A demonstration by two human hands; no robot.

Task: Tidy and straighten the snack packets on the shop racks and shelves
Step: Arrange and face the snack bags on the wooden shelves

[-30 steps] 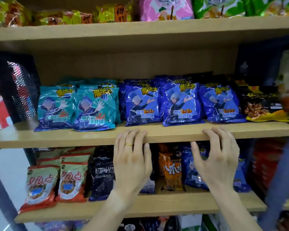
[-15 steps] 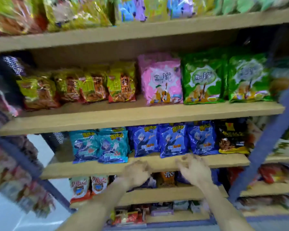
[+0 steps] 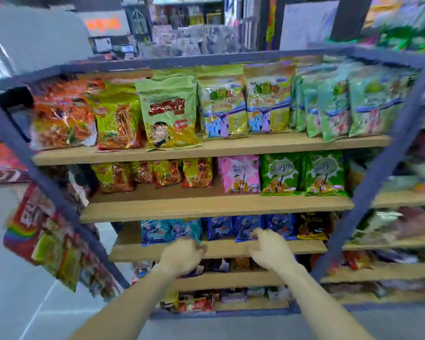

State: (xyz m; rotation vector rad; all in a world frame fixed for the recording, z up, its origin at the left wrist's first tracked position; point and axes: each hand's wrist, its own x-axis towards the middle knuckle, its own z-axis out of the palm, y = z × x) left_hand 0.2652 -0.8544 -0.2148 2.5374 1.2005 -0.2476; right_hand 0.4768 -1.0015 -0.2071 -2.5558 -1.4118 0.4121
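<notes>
Hands hover empty at the third shelf's front edge point(image 3: 221, 251): left hand point(image 3: 182, 257) loosely curled, right hand point(image 3: 271, 250) spread. Bare aisle floor point(image 3: 22, 303) lies left.

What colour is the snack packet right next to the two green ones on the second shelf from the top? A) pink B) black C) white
A: the pink packet stands just left of the two green packets on that wooden shelf.
</notes>
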